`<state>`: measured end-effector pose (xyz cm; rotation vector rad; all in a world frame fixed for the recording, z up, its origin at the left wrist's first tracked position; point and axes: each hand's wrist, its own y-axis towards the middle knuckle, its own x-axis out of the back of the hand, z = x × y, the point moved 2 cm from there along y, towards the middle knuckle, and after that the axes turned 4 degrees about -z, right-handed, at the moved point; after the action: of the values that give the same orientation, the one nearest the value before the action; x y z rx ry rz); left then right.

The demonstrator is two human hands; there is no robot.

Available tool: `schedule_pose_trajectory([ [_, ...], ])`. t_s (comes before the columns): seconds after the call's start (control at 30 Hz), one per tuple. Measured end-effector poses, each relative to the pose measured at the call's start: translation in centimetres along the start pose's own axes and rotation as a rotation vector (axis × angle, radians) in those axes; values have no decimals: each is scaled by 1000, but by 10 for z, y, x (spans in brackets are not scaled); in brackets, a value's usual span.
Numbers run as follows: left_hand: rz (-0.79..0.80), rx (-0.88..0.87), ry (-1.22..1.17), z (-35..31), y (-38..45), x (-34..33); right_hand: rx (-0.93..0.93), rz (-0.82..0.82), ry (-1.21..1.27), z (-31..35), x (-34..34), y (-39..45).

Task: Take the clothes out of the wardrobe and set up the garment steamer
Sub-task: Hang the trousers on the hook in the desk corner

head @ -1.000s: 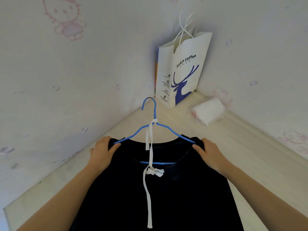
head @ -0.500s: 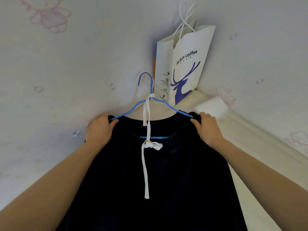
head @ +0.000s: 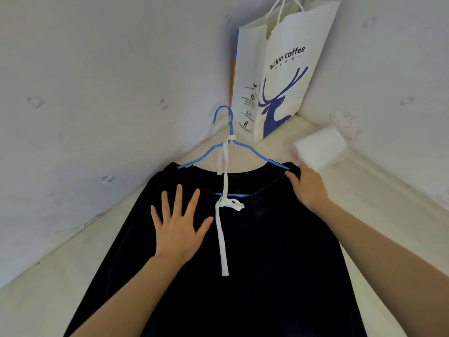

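Since the earlier frame, left hand (head: 178, 229) has released the upper left corner of the dark garment (head: 243, 276) and now lies flat on the cloth below that corner, fingers straight and spread, palm down. Right hand (head: 307, 188) keeps its grip at the upper right corner of the garment, fingers curled over the waistband edge just beside the right end of the blue hanger (head: 228, 152). Garment: dark navy, spread face-up on a pale surface (head: 379, 215) whose kind cannot be told, its top edge toward the corner of the walls and its lower part running out of view at the bottom. Hanger: thin blue wire, its shoulders threaded under the waistband, its lower bar visible inside the opening, its hook pointing toward the wall corner. White drawstring (head: 223, 237): knotted at the centre of the waistband, with one tail running up and wrapped round the hanger neck and the other lying straight down the front of the garment, between the two hands. Paper bag (head: 279, 76): white, printed with "luckin coffee" and a blue deer, standing upright in the corner beyond the hook. White packet (head: 318, 147): wrapped in clear film, lying near the right wall, just beyond the right hand. Walls (head: 109, 93): pale wallpaper with faint pink cartoon figures.
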<state>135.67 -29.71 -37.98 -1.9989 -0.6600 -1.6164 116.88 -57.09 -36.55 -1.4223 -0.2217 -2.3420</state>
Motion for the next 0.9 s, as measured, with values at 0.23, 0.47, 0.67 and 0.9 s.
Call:
schedule_pose_trajectory([
  [0.23, -18, -15, 23, 8, 18, -24, -98, -23, -45, -1, -8, 11],
  [0.47, -3, -30, 14, 6, 36, -23, -40, -59, -223, -5, -7, 6],
  [0.67, 70, 45, 29, -5, 28, -13, 92, -30, -229, -11, 1, -29],
  [0.9, 118, 29, 15, -19, -23, -7, 231, 107, -375, -15, 8, -98],
])
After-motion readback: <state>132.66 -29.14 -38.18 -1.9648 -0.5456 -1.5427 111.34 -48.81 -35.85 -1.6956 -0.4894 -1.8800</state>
